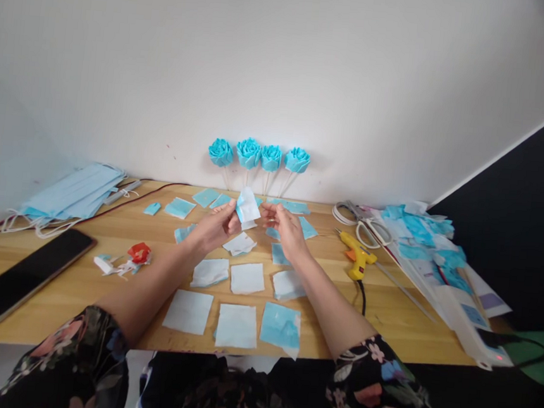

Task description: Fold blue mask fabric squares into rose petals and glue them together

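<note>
My left hand is closed on a folded white and pale blue piece of mask fabric, pinched near its left edge and held above the table. Just right of it, my right hand hovers with fingers loosely bent and apart; I see nothing held in it. Below and around both hands lie several cut squares of fabric, among them a white square and a blue square. Behind the hands, several blue fabric flowers on thin sticks lean against the wall.
On the right are a yellow glue gun, scissors, a roll of white tape, a heap of blue scraps and a power strip. To the left lie face masks, a phone and a red crumpled scrap.
</note>
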The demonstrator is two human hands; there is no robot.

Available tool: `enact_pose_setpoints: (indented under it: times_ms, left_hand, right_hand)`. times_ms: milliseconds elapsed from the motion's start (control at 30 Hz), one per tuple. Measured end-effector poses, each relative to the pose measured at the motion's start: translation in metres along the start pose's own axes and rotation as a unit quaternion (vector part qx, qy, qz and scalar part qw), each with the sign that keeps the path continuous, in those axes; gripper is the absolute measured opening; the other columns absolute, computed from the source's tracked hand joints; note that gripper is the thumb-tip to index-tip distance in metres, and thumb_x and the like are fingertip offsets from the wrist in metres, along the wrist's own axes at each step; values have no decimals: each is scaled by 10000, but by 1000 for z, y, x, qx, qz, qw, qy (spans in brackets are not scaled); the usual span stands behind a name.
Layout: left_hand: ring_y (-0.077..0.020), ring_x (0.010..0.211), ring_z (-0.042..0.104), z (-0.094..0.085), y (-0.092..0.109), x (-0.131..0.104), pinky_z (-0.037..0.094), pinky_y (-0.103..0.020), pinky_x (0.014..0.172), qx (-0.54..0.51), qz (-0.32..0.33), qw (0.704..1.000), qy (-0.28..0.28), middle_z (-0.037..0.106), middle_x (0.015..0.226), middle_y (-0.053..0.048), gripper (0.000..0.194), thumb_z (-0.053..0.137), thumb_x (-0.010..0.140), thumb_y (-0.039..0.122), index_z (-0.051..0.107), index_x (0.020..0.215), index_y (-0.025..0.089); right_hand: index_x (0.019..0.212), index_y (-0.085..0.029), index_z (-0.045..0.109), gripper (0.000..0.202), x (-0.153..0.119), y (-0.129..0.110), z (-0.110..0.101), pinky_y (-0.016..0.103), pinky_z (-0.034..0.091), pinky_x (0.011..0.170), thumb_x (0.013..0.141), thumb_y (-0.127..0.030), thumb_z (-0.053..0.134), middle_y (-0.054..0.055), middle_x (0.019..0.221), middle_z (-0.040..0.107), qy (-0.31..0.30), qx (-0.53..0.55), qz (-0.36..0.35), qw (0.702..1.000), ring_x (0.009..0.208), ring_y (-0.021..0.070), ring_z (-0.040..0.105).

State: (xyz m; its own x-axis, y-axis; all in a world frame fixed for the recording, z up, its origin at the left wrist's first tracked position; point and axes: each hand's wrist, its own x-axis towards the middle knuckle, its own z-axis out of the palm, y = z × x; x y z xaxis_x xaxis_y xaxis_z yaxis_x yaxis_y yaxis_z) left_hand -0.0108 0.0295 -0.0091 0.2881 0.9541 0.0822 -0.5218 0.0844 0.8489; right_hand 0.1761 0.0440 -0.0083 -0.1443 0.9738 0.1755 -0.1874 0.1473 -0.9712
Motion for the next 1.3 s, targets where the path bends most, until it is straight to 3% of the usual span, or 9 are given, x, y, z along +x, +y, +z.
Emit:
enact_pose_setpoints:
  times_ms: [167, 533, 667, 800, 900, 967, 1067, 1200, 1300]
  left_hand:
    - [-64, 413, 365, 5, 3, -2, 331, -218, 487, -53, -19, 997, 50, 408, 427, 75, 326, 784, 778, 479, 745, 897, 177]
    - [-75, 435, 394, 7, 5, -3, 310, -214, 474, -67, -13, 997, 39, 416, 449, 68, 247, 750, 828, 398, 724, 894, 161]
    - [-85, 481, 411, 7, 5, -3, 340, -236, 522, 35, 32, 996, 69, 450, 496, 63, 354, 762, 782, 486, 711, 921, 164]
    - [-141, 683, 558, 9, 5, -5, 435, -282, 676, 283, 148, 938, 131, 631, 717, 1, 351, 813, 708, 453, 684, 894, 185]
    - [-199, 869, 625, 13, 4, -7, 468, -336, 802, 435, 209, 866, 133, 700, 931, -43, 382, 856, 644, 378, 671, 930, 206]
    - [-207, 911, 632, 15, 3, -9, 469, -343, 828, 475, 229, 841, 121, 704, 969, -48, 346, 836, 670, 345, 678, 947, 211]
    - [-179, 805, 605, 17, 1, -9, 457, -314, 773, 444, 210, 863, 118, 689, 823, -20, 168, 746, 766, 348, 690, 826, 202]
    - [-137, 657, 520, 16, 2, -9, 402, -271, 652, 298, 125, 935, 143, 619, 672, 6, 245, 730, 777, 408, 672, 703, 182]
    - [-123, 633, 499, 17, 4, -8, 385, -259, 633, 230, 98, 955, 159, 596, 655, 11, 263, 790, 716, 407, 671, 678, 176]
  right_hand:
    - [979, -193, 764, 594, -5, -2, 5, 317, 524, 742, 837, -726, 544, 64, 846, 709, -36, -28, -7, 999, 799, 180, 635]
    - [1004, -203, 781, 555, -4, -11, -3, 309, 485, 741, 901, -672, 501, 59, 877, 731, -40, -91, -63, 993, 835, 182, 649]
    - [998, -204, 784, 560, -3, -15, -4, 314, 478, 747, 909, -671, 488, 64, 871, 745, -27, -98, -79, 992, 870, 193, 668]
    - [989, -189, 783, 560, -1, -19, -5, 304, 476, 734, 883, -675, 524, 75, 902, 759, 2, -62, -69, 996, 881, 192, 676]
    - [1007, -187, 779, 551, -1, -20, -3, 295, 473, 742, 876, -666, 540, 76, 928, 760, 0, -38, -53, 998, 891, 184, 676]
    - [1012, -182, 777, 570, -3, -20, -1, 294, 471, 742, 871, -678, 533, 82, 940, 760, -7, -34, -41, 999, 893, 183, 672]
    - [1038, -176, 769, 584, -5, -22, 1, 291, 465, 721, 879, -679, 519, 85, 932, 757, -27, -36, -29, 999, 863, 176, 655]
    - [1173, -199, 717, 557, -6, -25, 0, 278, 448, 672, 912, -638, 497, 57, 883, 736, -23, -46, -36, 998, 792, 153, 612]
    - [1222, -209, 689, 576, -5, -27, -1, 275, 449, 659, 913, -648, 481, 39, 849, 705, -4, -58, -37, 998, 754, 145, 581]
